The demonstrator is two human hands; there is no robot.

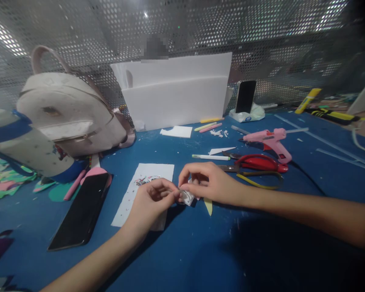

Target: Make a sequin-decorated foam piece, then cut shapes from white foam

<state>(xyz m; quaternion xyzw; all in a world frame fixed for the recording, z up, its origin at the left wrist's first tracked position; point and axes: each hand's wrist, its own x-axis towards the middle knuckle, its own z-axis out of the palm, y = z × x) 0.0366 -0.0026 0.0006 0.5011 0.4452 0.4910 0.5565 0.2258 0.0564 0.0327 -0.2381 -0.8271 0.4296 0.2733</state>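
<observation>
My left hand [153, 198] and my right hand [208, 184] meet over the blue table, fingertips nearly touching. In my right hand, thumb and fingers pinch a small white piece [187, 198] with dark marks; its exact kind is hard to make out. The left thumb and forefinger are pressed together at that piece's left edge, and whatever they hold is too small to name. Under and behind my left hand lies a white paper sheet [130, 202] with a heap of small shiny bits [146, 179] on it. A pale yellow pointed scrap [208, 207] lies below my right hand.
Behind my right hand are scissors [231, 168], red-handled pliers [261, 162], a pink glue gun [270, 142] with a cord, and a pen [211, 157]. A black phone [82, 211], a large bottle [33, 142] and a backpack [67, 105] stand left. White boards [176, 101] lean at the back.
</observation>
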